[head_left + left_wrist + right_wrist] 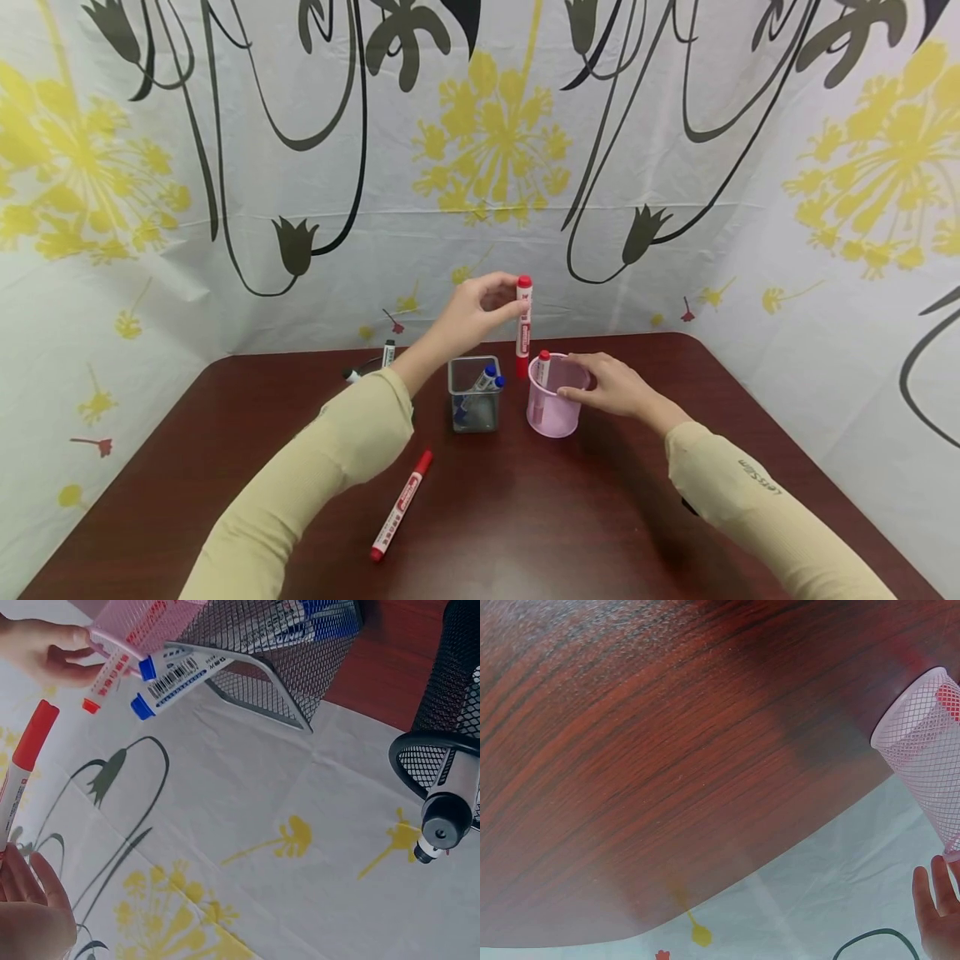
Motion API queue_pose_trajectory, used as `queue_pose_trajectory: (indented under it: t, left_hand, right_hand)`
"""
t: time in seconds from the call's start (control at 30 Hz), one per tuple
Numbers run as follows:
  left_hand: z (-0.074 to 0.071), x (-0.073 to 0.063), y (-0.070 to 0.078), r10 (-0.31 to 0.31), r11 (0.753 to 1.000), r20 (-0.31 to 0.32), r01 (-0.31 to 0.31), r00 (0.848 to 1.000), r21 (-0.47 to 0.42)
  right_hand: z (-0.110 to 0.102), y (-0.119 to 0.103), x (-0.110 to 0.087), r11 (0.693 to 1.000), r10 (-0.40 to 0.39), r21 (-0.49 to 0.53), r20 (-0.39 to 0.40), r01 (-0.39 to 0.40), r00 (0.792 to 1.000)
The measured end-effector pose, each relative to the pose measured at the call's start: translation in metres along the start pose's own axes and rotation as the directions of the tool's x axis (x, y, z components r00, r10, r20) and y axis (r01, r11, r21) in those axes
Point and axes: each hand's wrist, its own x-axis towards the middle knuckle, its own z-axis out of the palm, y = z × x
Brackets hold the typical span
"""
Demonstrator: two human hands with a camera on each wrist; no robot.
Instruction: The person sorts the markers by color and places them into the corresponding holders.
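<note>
My left hand (480, 307) pinches a red marker (523, 327) upright, just behind and left of the pink mesh cup (553, 415). In the left wrist view the red marker (22, 761) stands out from the left fingers. My right hand (617, 385) grips the pink cup's rim from the right, thumb at the front. Inside that cup leans another red marker (543, 367). The right wrist view has the pink mesh cup (926, 750) at its right edge, with the fingertips (924, 889) at its rim.
Left of the pink cup stands a square grey mesh holder (476, 417) with blue markers (487, 377). A third red marker (401, 506) lies on the dark wooden table (525, 533). A black mesh holder (435, 697) with black-capped markers (446, 814) is partly hidden behind my left arm.
</note>
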Motion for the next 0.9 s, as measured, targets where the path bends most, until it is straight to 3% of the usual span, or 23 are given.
queue_pose_trajectory:
  t: [0.47, 0.9]
  left_hand:
    - [0.010, 0.029, -0.017, -0.088, 0.994, -0.037, 0.090, 0.995, 0.056]
    - [0.028, 0.041, -0.033, -0.131, 0.988, -0.041, 0.134, 0.991, 0.081]
  right_hand:
    - [-0.003, -0.001, -0.001, 1.000, 0.010, -0.012, 0.003, -0.010, 1.000]
    - [0.000, 0.001, 0.000, 1.000, -0.015, -0.004, -0.001, 0.015, 1.000]
